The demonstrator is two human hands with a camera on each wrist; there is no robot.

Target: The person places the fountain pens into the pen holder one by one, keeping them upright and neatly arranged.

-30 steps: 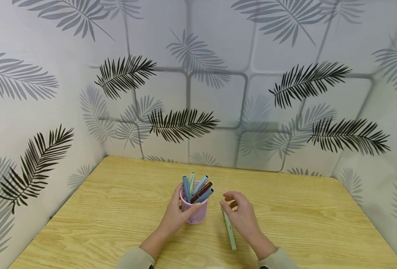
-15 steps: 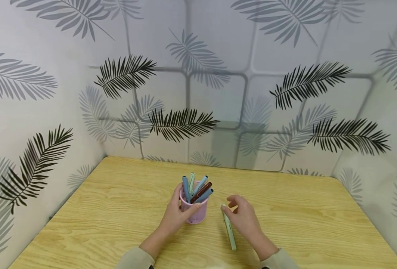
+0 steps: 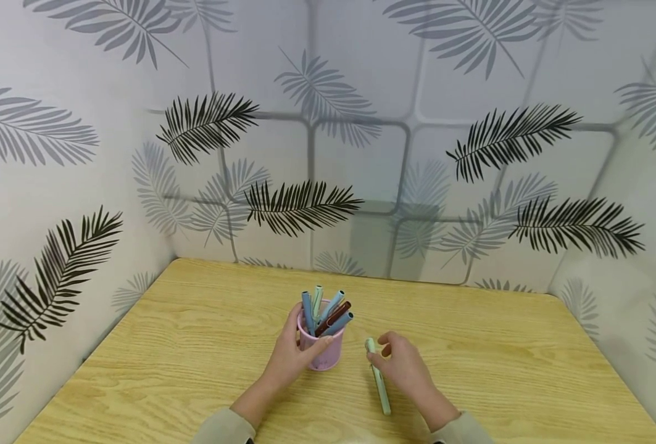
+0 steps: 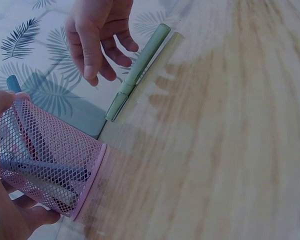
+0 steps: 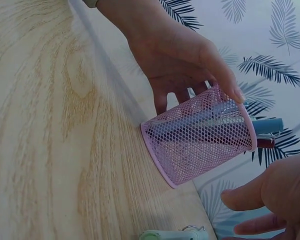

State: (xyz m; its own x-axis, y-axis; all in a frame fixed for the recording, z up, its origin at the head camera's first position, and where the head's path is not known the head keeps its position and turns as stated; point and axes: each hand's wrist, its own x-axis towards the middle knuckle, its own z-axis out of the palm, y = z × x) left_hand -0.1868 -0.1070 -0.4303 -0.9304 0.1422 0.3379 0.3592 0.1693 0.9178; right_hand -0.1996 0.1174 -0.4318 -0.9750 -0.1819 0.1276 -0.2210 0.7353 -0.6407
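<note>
A pink mesh pen cup (image 3: 321,351) stands upright on the table, holding several pens (image 3: 336,317) in blue, green and dark red. My left hand (image 3: 291,351) grips it from the left side, thumb in front, as the right wrist view also shows. To the right of the cup lies a light green capped pen (image 3: 380,385), its clip end pointing away from me. Just right of this pen is my right hand (image 3: 408,367), fingers loosely bent and holding nothing. In the left wrist view a gap shows between those fingers (image 4: 90,55) and the green pen (image 4: 140,67).
The wood-grain table (image 3: 194,345) reaches back to a pale wall (image 3: 355,154) patterned with dark and grey leaves. A soft shadow (image 3: 391,240) falls on the wall behind the hands.
My right hand has drawn back a little toward me, so more of the green pen's far end shows. The left hand and the pen cup have stayed in place.
</note>
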